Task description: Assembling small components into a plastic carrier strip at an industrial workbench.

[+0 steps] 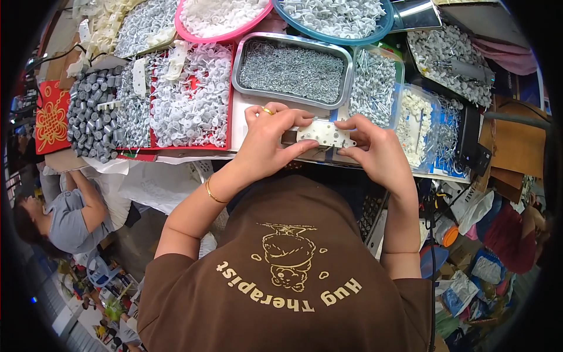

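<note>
Both hands grasping: left hand [264,141] has the left end of one white holed block [326,134], right hand [378,146] pinches the right end. Block sits over the table's [238,114] near edge. End grips probably for steadiness, leaving the holed face visible. Containers ring the hands, likely for short reach; separate containers presumably stop parts mixing. Count: two hands, one block held, one metal tray [281,98], one red tray [229,100], two round basins: pink basin [220,40], teal basin [334,41]. Loose parts uncountable.
</note>
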Demonstrator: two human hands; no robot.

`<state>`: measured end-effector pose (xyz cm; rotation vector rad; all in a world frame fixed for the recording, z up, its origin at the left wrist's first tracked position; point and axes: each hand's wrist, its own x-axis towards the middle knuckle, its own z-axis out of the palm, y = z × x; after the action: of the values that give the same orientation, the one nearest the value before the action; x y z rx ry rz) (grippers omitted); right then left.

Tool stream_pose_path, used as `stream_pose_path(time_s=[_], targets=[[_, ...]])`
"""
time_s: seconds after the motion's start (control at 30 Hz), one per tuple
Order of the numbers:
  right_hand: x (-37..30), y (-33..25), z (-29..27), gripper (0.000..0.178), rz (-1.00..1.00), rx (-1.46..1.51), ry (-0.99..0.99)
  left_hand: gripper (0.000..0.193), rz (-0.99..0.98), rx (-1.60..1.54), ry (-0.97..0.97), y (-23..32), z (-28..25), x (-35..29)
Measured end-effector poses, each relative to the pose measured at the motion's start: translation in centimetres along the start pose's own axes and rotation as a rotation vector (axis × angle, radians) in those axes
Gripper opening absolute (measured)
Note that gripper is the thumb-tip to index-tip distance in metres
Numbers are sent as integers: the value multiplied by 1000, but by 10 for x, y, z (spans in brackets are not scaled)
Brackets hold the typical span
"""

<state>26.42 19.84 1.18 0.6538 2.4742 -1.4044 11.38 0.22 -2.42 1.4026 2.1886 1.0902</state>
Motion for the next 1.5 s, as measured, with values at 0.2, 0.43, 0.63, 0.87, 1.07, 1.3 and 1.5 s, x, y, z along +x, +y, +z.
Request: stream_pose_path(time_s=[0.2,0.43,0.63,0.87,1.07,1.3,1.5], targets=[[-26,-8,22,37,-330,-247,525,47,219,246,109,-1,7,-10],[-37,17,75,40,-317,-245,483,51,312,253,146,-9,16,-7],[-27,27,74,32,-435,-130,493,44,228,215,74,-2,8,-4],[-18,23,80,20,-464,-114,564,37,-8,102,-25,9,4,8],[-13,25,35,9,-213,150,553,37,19,86,24,11,8,7],[-7,59,-39,17,151,-118,790,49,298,326,132,-9,16,-7],[6,97,-37,16,53,-498,856,52,323,225,74,-6,7,-1]])
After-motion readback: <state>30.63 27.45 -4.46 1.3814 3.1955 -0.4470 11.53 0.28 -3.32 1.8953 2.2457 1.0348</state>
